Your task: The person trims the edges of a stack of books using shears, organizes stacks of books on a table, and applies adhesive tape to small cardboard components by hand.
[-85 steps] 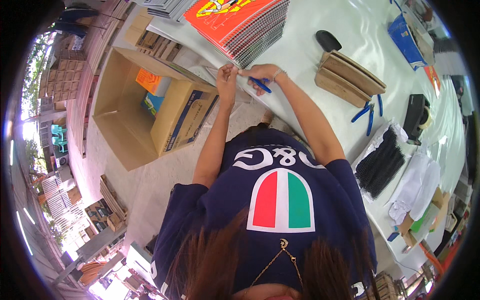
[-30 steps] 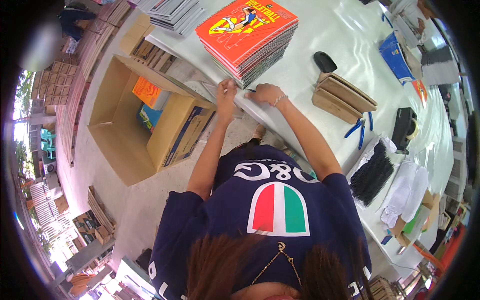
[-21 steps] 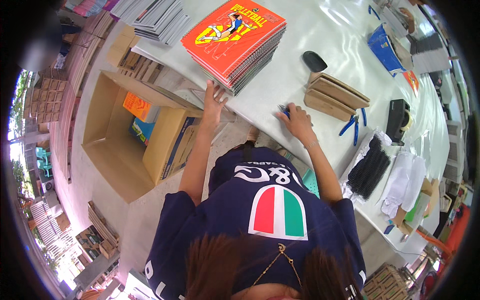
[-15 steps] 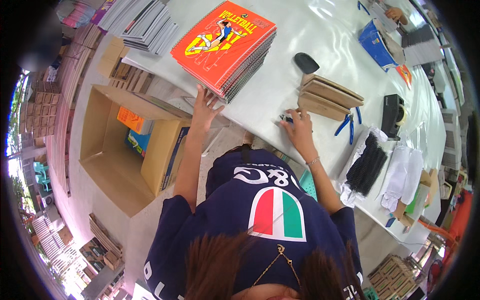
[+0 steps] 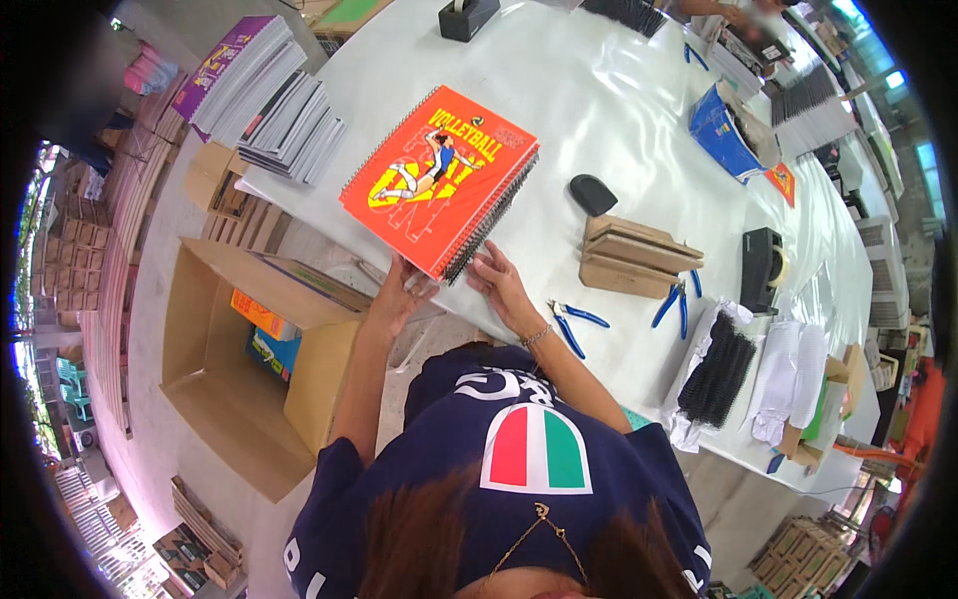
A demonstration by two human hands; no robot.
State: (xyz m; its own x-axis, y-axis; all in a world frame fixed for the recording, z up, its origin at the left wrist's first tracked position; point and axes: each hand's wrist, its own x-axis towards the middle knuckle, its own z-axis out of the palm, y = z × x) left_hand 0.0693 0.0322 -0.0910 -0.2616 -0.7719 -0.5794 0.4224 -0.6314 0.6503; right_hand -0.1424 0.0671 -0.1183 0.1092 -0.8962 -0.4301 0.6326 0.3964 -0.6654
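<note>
A stack of red spiral notebooks (image 5: 439, 180) lies near the table's front edge, a volleyball player drawn on the top cover. My left hand (image 5: 402, 292) holds the stack at its near edge, some fingers hidden beneath or behind it. At the near right corner, my right hand (image 5: 502, 287) grips the side against the black wire coils, fingers bent. Blue-handled cutting pliers (image 5: 576, 324) lie spread on the table to the right of this hand. A second pair of blue-handled pliers (image 5: 679, 302) rests farther right, beside upright brown boards (image 5: 639, 260).
Left of the table stands an open cardboard box (image 5: 225, 399) with books inside. Other notebook stacks (image 5: 289, 130) sit at the far left. To the right are a black tape dispenser (image 5: 761, 265), black coils in white wrapping (image 5: 718, 374), and a blue box (image 5: 733, 135). A dark rounded object (image 5: 593, 195) lies mid-table.
My right hand has left the pliers and moved left to the notebook stack. My left hand has closed in on its near edge. The view has shifted, showing more of the far table.
</note>
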